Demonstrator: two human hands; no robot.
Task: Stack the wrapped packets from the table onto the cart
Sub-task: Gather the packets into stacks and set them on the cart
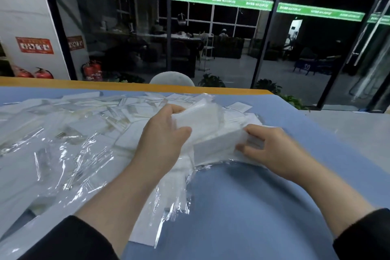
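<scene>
Near the far right corner of the blue table (263, 207), from the head camera, I see my left hand (162, 135) curled round a wrapped packet (198, 118), thumb underneath. My right hand (272, 148) pinches the end of a second white packet (219, 141) lying just below it. Loose packets (118, 107) and crumpled clear film (63, 154) cover the table's left side.

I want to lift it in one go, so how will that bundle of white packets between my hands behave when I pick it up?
The bundle probably flexes rather than staying stiff, since it's many thin packets. Its glossy wrap looks slippery, so packets could slide out. The left hand and right hand gripping both ends seems wise.
</scene>
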